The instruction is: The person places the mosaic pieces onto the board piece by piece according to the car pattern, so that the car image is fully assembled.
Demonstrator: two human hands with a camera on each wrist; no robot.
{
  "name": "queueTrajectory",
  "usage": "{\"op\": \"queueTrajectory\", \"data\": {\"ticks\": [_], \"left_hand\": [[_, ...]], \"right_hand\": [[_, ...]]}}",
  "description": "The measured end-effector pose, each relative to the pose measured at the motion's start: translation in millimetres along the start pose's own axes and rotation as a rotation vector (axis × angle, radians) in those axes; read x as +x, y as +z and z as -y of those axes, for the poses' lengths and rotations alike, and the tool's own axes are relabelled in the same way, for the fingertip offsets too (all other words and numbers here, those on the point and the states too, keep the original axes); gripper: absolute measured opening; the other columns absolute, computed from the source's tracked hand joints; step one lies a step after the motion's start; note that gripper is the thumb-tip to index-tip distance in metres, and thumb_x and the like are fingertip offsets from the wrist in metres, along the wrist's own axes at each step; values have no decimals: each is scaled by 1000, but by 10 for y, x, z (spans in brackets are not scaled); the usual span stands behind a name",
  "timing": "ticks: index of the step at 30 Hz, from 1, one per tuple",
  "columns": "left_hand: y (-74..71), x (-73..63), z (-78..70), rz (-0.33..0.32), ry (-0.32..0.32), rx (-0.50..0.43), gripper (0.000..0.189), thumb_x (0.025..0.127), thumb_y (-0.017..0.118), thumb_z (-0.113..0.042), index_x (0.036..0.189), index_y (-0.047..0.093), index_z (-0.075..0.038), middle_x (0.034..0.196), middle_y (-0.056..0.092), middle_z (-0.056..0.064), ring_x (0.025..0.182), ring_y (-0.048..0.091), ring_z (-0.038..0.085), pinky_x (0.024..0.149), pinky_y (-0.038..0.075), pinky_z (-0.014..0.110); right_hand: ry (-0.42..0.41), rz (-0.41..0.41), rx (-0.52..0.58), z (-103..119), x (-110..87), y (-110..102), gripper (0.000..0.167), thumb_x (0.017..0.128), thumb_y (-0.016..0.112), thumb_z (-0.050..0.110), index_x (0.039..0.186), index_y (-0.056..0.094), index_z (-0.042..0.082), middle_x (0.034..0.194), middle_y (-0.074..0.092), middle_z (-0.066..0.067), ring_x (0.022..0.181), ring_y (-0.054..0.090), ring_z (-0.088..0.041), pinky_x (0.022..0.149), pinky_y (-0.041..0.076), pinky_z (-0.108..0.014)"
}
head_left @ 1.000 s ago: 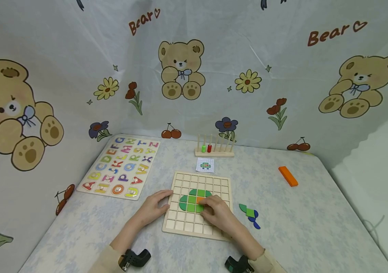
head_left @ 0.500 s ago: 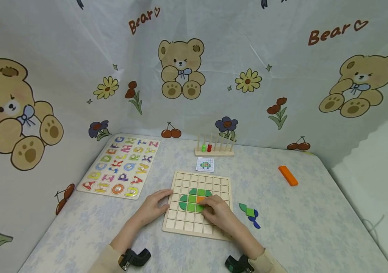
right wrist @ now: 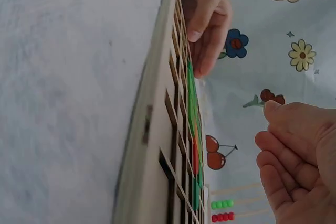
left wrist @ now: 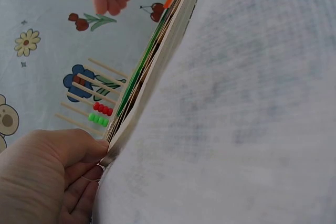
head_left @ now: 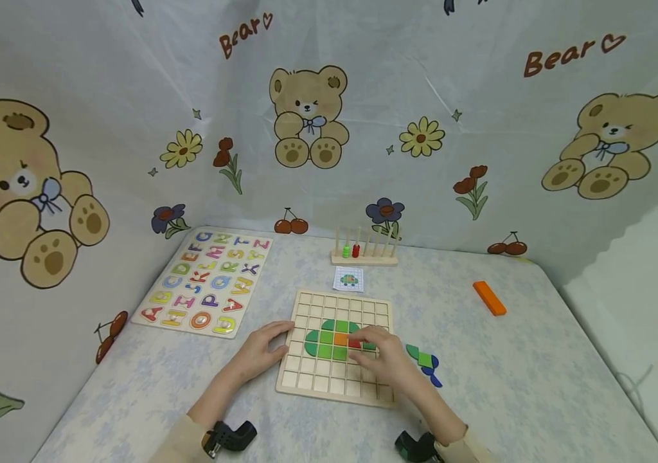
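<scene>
A square wooden grid board point(head_left: 306, 379) lies at the table's middle. Green squares point(head_left: 326, 351), rounded dark green pieces, an orange square point(head_left: 340, 339) and a red square point(head_left: 355, 343) fill some of its cells. My left hand point(head_left: 261, 350) rests along the board's left edge, thumb and forefinger spread; in the left wrist view the thumb meets the rim. Over the board's right half hovers my right hand point(head_left: 387, 360), partly covering the red square in the head view. The right wrist view shows this right hand point(right wrist: 299, 161) raised off the board, fingers loosely bent, holding nothing.
Loose green and blue pieces point(head_left: 425, 360) lie right of the board. A picture card point(head_left: 349, 279) and a peg rack point(head_left: 364, 260) with green and red beads stand behind it. An alphabet board point(head_left: 204, 283) lies at left, an orange bar point(head_left: 488, 298) at right.
My right hand has let go at the orange square and moved right, uncovering the red square and a dark green piece beside it. My left hand stays at the board's edge.
</scene>
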State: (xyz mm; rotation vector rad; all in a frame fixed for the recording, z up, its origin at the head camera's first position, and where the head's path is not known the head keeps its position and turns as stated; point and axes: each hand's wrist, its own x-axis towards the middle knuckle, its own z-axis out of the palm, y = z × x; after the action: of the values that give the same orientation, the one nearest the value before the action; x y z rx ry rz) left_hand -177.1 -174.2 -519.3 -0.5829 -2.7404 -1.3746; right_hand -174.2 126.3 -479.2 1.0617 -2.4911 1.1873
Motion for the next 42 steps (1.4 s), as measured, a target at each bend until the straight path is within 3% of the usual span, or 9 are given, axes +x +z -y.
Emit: {"op": "queueTrajectory", "data": {"ticks": [7,12,17,28,42], "left_hand": [[-14,-9,12,-2,8,3,47,88,66,-10,133,54,-4,135,51,9,128,42,27,105,35,43],[-31,-14,15,4,10,4,47,88,66,-10,133,53,-4,135,51,9,129,42,27,105,34,43],[-38,-11,9,3,13,-4,47,88,66,-9,133,53,-4,136,50,10,129,42,27,106,34,43],[-26,-19,4,3,11,-15,48,88,66,-8,134,53,-3,136,50,10,129,41,26,106,34,43],[-7,-10,-16,5,19,-12,47,88,65,-7,133,53,-2,135,51,9,128,42,26,105,34,43]], "right_hand": [[209,-76,-53,-108,-176,-402,33,82,74,12,114,67,9,109,64,4,99,58,-18,81,50,-49],[308,-125,-91,-224,-358,-628,36,82,74,14,117,64,7,112,63,-3,103,58,-25,85,50,-49],[409,-122,-101,-303,-522,-783,39,84,73,20,120,63,8,115,62,-4,106,56,-26,87,49,-49],[474,-98,-204,-444,-749,-760,39,79,76,8,116,65,5,111,64,-6,101,57,-28,84,51,-46],[440,-84,-287,-562,-846,-659,35,75,78,5,109,68,6,104,65,-2,95,59,-21,80,52,-41]]}}
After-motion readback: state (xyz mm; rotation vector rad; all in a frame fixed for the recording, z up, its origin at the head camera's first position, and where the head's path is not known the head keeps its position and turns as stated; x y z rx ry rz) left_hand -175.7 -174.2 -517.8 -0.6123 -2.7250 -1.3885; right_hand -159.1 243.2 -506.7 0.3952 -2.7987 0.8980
